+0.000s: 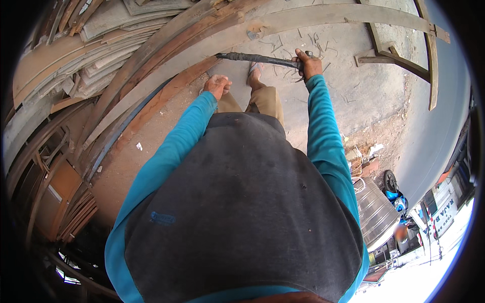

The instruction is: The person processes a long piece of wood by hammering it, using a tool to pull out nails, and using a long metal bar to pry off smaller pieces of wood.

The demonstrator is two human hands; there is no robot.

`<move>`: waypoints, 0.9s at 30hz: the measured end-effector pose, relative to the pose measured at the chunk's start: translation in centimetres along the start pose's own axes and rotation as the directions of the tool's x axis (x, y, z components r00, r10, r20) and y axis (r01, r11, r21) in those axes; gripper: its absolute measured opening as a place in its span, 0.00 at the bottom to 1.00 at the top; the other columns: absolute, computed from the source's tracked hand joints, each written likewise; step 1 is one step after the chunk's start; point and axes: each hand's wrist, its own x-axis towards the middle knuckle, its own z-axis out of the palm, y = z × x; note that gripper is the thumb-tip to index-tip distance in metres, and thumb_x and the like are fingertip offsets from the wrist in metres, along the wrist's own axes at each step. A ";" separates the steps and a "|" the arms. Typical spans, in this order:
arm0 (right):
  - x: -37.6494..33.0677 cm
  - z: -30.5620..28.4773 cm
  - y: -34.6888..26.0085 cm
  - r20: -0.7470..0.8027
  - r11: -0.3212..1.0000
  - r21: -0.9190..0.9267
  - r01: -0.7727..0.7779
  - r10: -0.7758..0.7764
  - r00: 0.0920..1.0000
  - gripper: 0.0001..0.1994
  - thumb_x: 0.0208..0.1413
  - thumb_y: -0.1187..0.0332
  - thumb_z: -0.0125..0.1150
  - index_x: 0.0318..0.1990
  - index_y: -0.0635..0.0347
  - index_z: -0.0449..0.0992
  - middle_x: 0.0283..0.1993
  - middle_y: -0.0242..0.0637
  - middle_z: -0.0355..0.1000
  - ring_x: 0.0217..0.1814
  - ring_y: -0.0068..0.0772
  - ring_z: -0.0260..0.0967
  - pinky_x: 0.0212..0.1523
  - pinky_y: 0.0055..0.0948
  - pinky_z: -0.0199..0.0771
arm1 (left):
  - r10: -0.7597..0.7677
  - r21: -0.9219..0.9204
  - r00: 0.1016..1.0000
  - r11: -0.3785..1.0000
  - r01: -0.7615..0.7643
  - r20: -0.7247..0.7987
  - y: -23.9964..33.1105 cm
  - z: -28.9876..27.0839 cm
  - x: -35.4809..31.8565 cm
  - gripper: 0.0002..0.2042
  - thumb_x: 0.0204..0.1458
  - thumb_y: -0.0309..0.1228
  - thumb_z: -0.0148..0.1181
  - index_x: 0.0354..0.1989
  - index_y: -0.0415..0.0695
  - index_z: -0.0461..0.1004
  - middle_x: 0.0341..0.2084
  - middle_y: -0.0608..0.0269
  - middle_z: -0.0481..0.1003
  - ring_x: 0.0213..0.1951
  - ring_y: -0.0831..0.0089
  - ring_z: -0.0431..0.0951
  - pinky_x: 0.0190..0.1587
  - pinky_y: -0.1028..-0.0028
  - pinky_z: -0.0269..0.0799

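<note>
My right hand (pixel 311 66) is wrapped round one end of a long dark hammer (pixel 268 59), close to its head. A knob of the head sticks out beyond my fingers. The hammer's handle, wrapped in black at its far end, points left across the pale board's edge. My left hand (pixel 218 86) is closed, its fingertips pressed together, just below the handle's tip. Whatever it may hold is too small to make out. In front of both hands runs a long pale board (pixel 303 21). Several bent nails (pixel 316 38) lie scattered on the ground past the hammer.
Stacked planks (pixel 96 55) fill the left side. A wooden frame (pixel 399 61) stands against the board's right end. My foot (pixel 255 76) is by the hammer. Right of me are rubble (pixel 361 161), a brown ribbed panel (pixel 376 212), a blue motorcycle (pixel 395 197) and a road (pixel 439 126).
</note>
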 end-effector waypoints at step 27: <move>-6.3 6.0 1.0 -0.196 0.891 -0.338 0.303 -0.382 0.903 0.25 0.53 0.44 0.69 0.33 0.63 0.81 0.28 0.33 0.80 0.20 0.20 0.63 0.19 0.24 0.58 | -0.044 0.345 0.946 0.925 0.160 -0.321 -16.3 -40.0 -12.1 0.11 0.58 0.33 0.56 0.44 0.38 0.71 0.30 0.58 0.79 0.26 0.73 0.78 0.27 0.73 0.76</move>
